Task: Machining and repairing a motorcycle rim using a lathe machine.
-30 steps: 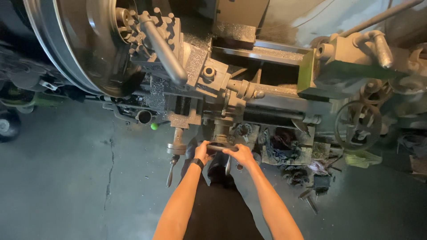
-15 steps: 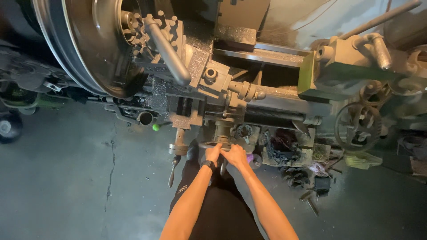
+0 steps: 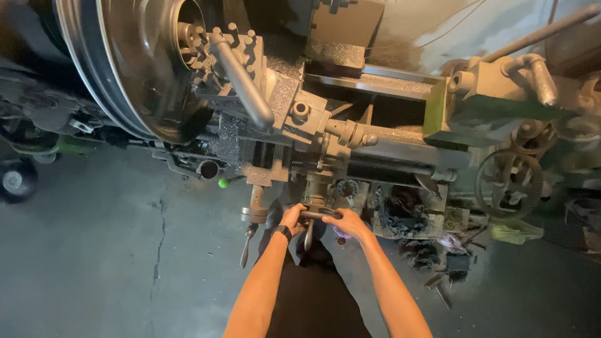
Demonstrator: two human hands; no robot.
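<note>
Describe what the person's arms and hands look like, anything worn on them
Both forearms are bare, with no sleeves in view and no gloves. The left hand has a dark band, like a watch or wristband, around its wrist. The right hand and its wrist show nothing worn. No rings can be made out at this size.

Dim workshop light falls from about one o'clock, glaring softly on the large round steel chuck plate (image 3: 134, 69), with edges dark, stretched and blurred.

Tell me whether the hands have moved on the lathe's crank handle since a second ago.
Yes. Both the left hand and right hand moved up onto the crank handle.
</note>
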